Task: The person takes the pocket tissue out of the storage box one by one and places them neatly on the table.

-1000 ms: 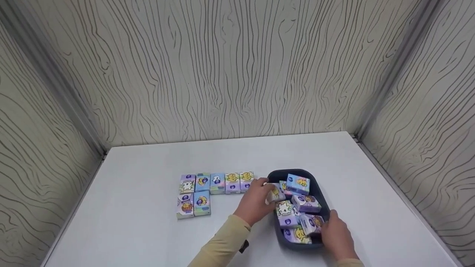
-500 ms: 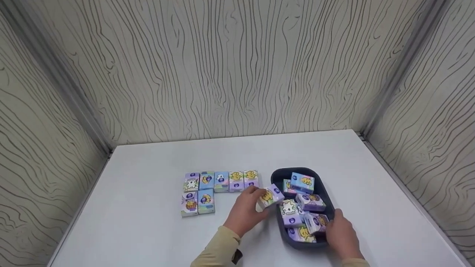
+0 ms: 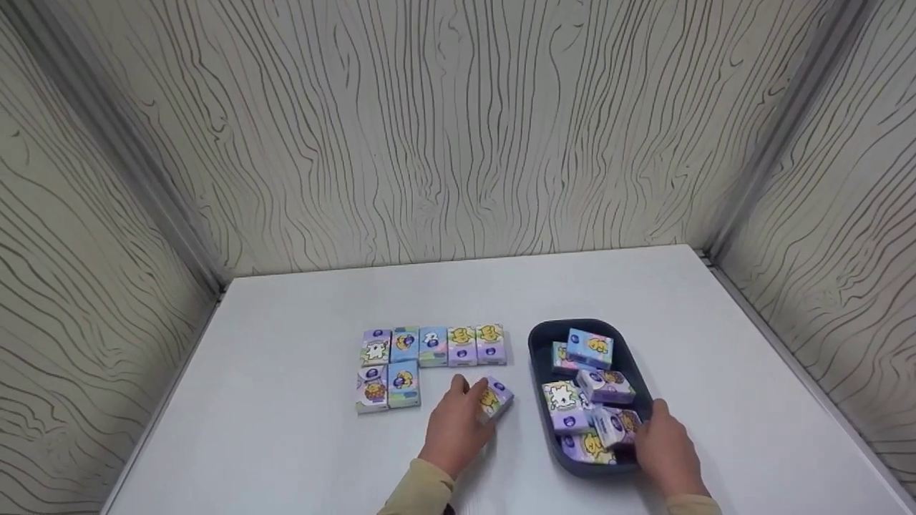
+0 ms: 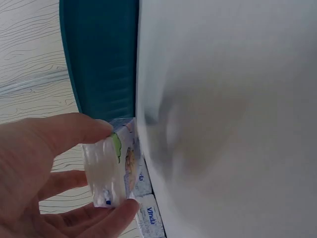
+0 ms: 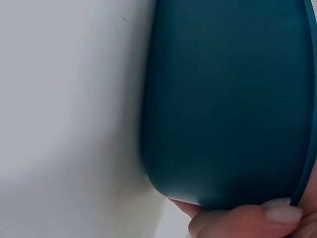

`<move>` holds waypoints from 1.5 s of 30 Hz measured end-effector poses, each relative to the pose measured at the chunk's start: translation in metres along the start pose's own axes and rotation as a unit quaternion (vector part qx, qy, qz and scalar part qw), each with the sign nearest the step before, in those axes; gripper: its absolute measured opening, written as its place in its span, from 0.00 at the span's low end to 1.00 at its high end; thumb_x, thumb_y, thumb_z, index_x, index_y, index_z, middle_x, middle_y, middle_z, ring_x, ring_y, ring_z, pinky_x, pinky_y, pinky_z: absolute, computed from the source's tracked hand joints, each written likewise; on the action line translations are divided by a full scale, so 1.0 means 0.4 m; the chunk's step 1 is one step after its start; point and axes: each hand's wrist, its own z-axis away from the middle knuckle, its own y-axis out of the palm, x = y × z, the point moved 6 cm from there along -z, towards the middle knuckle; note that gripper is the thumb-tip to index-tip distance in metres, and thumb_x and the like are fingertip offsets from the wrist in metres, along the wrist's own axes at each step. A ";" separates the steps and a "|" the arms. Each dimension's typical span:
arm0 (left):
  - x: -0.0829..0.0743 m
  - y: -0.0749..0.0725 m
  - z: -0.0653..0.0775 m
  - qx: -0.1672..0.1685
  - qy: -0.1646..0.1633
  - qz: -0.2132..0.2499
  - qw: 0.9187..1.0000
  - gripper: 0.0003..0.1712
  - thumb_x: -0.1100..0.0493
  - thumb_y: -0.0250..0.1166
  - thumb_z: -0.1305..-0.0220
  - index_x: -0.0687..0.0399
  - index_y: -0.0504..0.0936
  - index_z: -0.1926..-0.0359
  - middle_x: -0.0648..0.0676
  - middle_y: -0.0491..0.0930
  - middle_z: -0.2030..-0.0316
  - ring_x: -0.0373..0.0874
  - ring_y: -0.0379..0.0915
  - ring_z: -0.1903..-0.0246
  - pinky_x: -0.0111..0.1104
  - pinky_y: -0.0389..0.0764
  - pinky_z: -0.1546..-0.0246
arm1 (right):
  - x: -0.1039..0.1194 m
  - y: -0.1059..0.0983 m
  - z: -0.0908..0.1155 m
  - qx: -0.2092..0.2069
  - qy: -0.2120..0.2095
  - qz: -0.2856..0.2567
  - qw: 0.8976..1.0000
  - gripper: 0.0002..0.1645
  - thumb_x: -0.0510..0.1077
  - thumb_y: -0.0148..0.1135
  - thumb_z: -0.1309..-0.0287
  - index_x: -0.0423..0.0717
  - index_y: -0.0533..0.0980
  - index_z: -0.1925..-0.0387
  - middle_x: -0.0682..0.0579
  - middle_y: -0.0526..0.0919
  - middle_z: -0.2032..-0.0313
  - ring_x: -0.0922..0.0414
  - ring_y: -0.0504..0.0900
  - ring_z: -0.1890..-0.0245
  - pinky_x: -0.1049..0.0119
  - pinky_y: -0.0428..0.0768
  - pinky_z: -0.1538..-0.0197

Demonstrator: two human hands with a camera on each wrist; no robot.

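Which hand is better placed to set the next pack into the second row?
Left. The left hand already grips a tissue pack beside the second row, while the right hand holds the tray rim.

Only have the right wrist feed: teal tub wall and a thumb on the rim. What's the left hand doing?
Observer: The left hand pinches one tissue pack, just left of the tray.
Operator: Anything laid out on the table?
Observer: Seven packs: a back row of five, and a front pair under its left end.
Operator: Tray empty?
Observer: No, several jumbled packs lie in it.
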 end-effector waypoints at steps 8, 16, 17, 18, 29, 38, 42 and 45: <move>0.010 0.029 0.011 0.045 -0.013 -0.055 0.997 0.29 0.56 0.73 0.46 0.49 0.78 0.41 0.66 0.68 0.42 0.57 0.75 0.50 0.49 0.79 0.53 | 0.000 -0.006 0.003 -0.008 -0.010 0.003 1.000 0.25 0.34 0.40 0.37 0.21 0.55 0.42 0.21 0.69 0.50 0.28 0.72 0.50 0.38 0.76 0.55; -0.054 0.045 0.020 0.052 0.133 -0.217 0.966 0.23 0.58 0.65 0.37 0.58 0.76 0.41 0.58 0.70 0.42 0.50 0.65 0.40 0.41 0.68 0.39 | 0.001 -0.001 -0.001 0.008 0.005 0.006 1.000 0.28 0.35 0.39 0.35 0.21 0.51 0.38 0.20 0.66 0.46 0.28 0.69 0.46 0.38 0.74 0.51; -0.061 0.049 0.022 0.057 0.149 -0.227 0.961 0.22 0.60 0.63 0.35 0.58 0.76 0.41 0.57 0.70 0.40 0.49 0.64 0.38 0.40 0.67 0.38 | 0.000 -0.001 -0.001 0.009 0.006 0.005 1.000 0.28 0.35 0.39 0.35 0.21 0.51 0.38 0.20 0.66 0.46 0.28 0.69 0.46 0.38 0.74 0.51; -0.065 0.052 0.023 0.063 0.158 -0.229 0.958 0.22 0.61 0.61 0.34 0.58 0.75 0.40 0.57 0.69 0.39 0.49 0.64 0.37 0.39 0.67 0.38 | 0.000 -0.001 0.000 0.010 0.007 0.005 1.000 0.28 0.35 0.39 0.35 0.21 0.51 0.38 0.20 0.66 0.46 0.28 0.69 0.46 0.38 0.74 0.51; 0.020 -0.010 -0.005 -0.015 0.107 -0.193 0.975 0.14 0.69 0.66 0.42 0.64 0.83 0.53 0.62 0.78 0.50 0.54 0.75 0.49 0.39 0.79 0.51 | 0.006 -0.005 0.005 -0.003 0.000 0.005 1.000 0.29 0.34 0.39 0.35 0.20 0.51 0.38 0.20 0.64 0.44 0.28 0.67 0.45 0.37 0.72 0.49; 0.069 -0.035 -0.006 -0.058 0.098 -0.187 0.976 0.11 0.67 0.70 0.45 0.66 0.84 0.60 0.62 0.76 0.54 0.53 0.76 0.55 0.36 0.81 0.56 | 0.001 -0.008 0.005 -0.009 -0.011 0.007 1.000 0.28 0.34 0.39 0.36 0.20 0.53 0.39 0.19 0.66 0.47 0.28 0.70 0.47 0.37 0.74 0.51; 0.075 -0.039 -0.003 -0.055 0.096 -0.175 0.978 0.12 0.67 0.68 0.43 0.66 0.84 0.57 0.63 0.75 0.51 0.54 0.75 0.51 0.38 0.80 0.52 | 0.001 -0.010 0.005 -0.009 -0.015 0.009 1.000 0.27 0.35 0.40 0.36 0.21 0.53 0.40 0.19 0.67 0.48 0.27 0.71 0.49 0.37 0.75 0.54; 0.085 -0.036 -0.003 -0.043 0.081 -0.179 0.980 0.13 0.68 0.66 0.41 0.66 0.82 0.54 0.64 0.74 0.47 0.56 0.73 0.47 0.39 0.78 0.49 | 0.000 -0.007 0.006 -0.007 -0.017 0.006 1.000 0.26 0.35 0.40 0.37 0.21 0.54 0.41 0.19 0.68 0.49 0.28 0.71 0.50 0.38 0.75 0.54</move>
